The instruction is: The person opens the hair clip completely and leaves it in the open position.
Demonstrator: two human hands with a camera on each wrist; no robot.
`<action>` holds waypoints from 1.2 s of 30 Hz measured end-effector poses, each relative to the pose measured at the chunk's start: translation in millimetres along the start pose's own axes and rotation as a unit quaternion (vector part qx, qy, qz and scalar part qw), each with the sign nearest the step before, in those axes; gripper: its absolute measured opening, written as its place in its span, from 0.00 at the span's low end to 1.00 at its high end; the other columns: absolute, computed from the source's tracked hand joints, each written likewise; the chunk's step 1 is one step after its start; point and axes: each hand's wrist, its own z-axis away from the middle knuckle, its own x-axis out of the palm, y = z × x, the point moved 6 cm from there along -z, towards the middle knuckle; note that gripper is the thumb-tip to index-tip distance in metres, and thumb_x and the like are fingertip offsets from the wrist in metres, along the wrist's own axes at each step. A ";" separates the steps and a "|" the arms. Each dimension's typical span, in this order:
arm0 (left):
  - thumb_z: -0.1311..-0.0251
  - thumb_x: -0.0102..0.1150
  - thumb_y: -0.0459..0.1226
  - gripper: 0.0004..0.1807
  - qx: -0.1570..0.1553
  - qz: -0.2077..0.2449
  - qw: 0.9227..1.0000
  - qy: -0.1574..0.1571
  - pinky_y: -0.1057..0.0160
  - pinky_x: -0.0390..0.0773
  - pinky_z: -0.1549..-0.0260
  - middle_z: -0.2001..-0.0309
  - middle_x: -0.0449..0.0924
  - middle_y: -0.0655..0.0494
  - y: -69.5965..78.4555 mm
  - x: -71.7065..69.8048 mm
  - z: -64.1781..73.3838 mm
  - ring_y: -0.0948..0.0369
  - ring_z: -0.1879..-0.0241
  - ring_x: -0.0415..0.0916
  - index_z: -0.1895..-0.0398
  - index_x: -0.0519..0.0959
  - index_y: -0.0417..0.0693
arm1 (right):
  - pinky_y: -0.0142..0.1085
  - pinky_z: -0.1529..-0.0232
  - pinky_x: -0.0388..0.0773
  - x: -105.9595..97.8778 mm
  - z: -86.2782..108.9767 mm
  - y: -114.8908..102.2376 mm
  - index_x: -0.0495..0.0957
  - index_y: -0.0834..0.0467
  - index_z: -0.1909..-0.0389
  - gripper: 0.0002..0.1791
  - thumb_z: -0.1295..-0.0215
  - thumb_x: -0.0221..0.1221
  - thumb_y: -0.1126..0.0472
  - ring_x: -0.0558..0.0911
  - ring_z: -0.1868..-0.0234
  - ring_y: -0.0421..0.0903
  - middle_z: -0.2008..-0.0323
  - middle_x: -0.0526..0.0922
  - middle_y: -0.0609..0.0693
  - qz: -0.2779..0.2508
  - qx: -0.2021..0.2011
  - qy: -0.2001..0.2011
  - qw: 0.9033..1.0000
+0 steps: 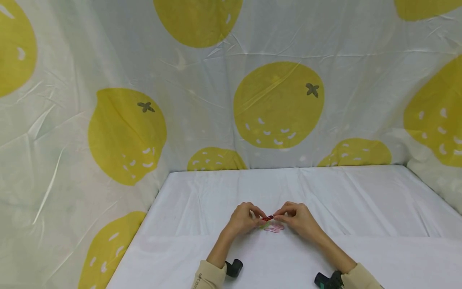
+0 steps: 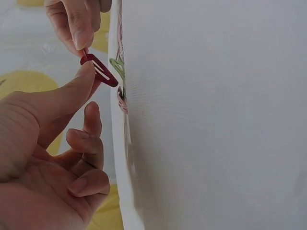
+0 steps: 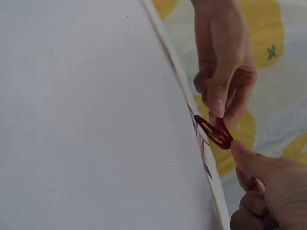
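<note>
Left hand (image 1: 244, 218), nine o'clock, and right hand (image 1: 300, 218), three, pinch, seemingly flexing, a slim red metal hairclip (image 2: 102, 68), needing steadiness next.

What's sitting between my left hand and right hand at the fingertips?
A dark red hair clip bridges the gap, pinched by both the left hand and right hand; it shows in the head view and both wrist views.
</note>
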 end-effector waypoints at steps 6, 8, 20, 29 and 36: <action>0.47 0.78 0.34 0.04 -0.004 -0.012 1.000 0.021 0.70 0.66 0.76 0.68 0.83 0.51 0.3 -2.1 0.7 0.68 0.75 0.68 0.69 0.92 0.45 | 0.29 0.77 0.63 -1.2 0.1 -0.9 0.91 0.50 0.69 0.04 0.45 0.76 0.60 0.67 0.77 0.34 0.73 0.84 0.45 -0.004 -0.001 0.013 1.000; 0.48 0.78 0.34 0.04 -0.003 -0.012 1.000 0.026 0.70 0.66 0.76 0.68 0.83 0.52 1.2 -3.1 0.7 0.67 0.75 0.67 0.69 0.92 0.45 | 0.29 0.76 0.62 -1.9 0.1 -1.4 0.91 0.50 0.69 0.04 0.45 0.76 0.60 0.67 0.77 0.34 0.73 0.84 0.45 -0.006 0.000 0.018 1.000; 0.49 0.78 0.31 0.03 0.000 0.028 0.998 0.056 0.71 0.66 0.75 0.71 0.85 0.55 2.0 -10.4 -1.7 0.67 0.73 0.66 0.70 0.92 0.44 | 0.28 0.78 0.60 -2.2 -0.8 -3.9 0.91 0.50 0.68 0.04 0.44 0.76 0.59 0.65 0.78 0.36 0.73 0.83 0.47 -0.017 0.012 0.027 0.999; 0.46 0.77 0.32 0.04 0.034 0.082 0.993 0.078 0.73 0.62 0.77 0.72 0.86 0.49 6.0 -15.8 -3.3 0.68 0.77 0.64 0.72 0.91 0.40 | 0.28 0.77 0.63 -4.9 -1.7 -10.9 0.90 0.52 0.67 0.02 0.40 0.73 0.60 0.67 0.78 0.34 0.72 0.84 0.47 -0.011 -0.005 0.052 0.999; 0.47 0.77 0.32 0.04 0.040 0.037 0.991 0.121 0.72 0.62 0.76 0.77 0.82 0.56 10.3 -15.9 -1.2 0.69 0.76 0.63 0.76 0.91 0.44 | 0.27 0.82 0.60 -1.1 -0.5 -18.1 0.86 0.58 0.68 0.03 0.39 0.72 0.64 0.64 0.84 0.30 0.72 0.87 0.51 -0.011 0.014 0.060 0.998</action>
